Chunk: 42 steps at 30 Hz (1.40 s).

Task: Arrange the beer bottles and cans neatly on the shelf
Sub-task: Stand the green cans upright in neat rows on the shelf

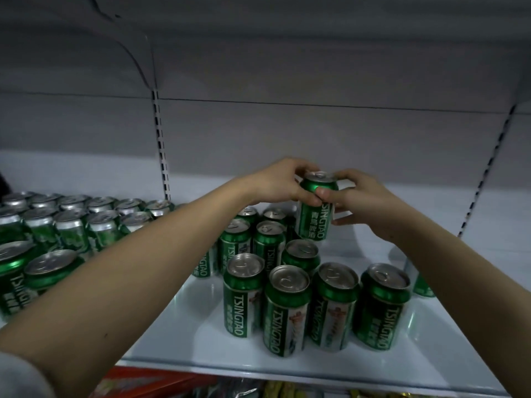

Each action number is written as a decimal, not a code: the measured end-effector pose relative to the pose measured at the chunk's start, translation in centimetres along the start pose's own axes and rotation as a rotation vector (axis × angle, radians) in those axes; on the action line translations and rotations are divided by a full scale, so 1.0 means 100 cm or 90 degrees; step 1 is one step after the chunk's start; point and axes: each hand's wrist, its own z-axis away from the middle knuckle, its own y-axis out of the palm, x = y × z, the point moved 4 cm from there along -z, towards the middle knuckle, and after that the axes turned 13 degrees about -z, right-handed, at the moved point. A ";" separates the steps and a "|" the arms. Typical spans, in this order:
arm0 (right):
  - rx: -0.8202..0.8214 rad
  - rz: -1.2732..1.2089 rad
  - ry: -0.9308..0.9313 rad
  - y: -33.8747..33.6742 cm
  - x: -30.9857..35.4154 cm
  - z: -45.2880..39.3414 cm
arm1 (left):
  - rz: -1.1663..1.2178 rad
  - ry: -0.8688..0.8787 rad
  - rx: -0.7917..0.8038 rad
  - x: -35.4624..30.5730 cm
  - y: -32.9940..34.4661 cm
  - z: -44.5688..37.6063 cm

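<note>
While a green can is held above the white shelf, both hands are seen closed round it near the far middle of the scene. The can is lifted clear of the shelf and tilted slightly, its silver top towards the back wall, the word TSINGTAO running down its side. The left hand is curled over the can's upper left side, its thumb laid across the green shoulder. The right hand is wrapped round the right side, its thumb pressed on the front just beside the left thumb, and its fingers are curled behind and under the label. Just below and to the left of the held can, a loose group of cans is stood upright on the shelf. Nearer the front edge, four more cans are stood in an uneven row, touching or almost touching one another. At the far left, a packed block of cans is ranged in rows, partly hidden by the left forearm. One further can is half hidden behind the right forearm. Under the shelf's front edge, red and yellow packets are seen on a lower level, too blurred to be told apart
</note>
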 end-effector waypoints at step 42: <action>0.118 0.009 0.021 0.005 0.012 0.041 | 0.014 0.032 0.022 0.028 0.010 0.079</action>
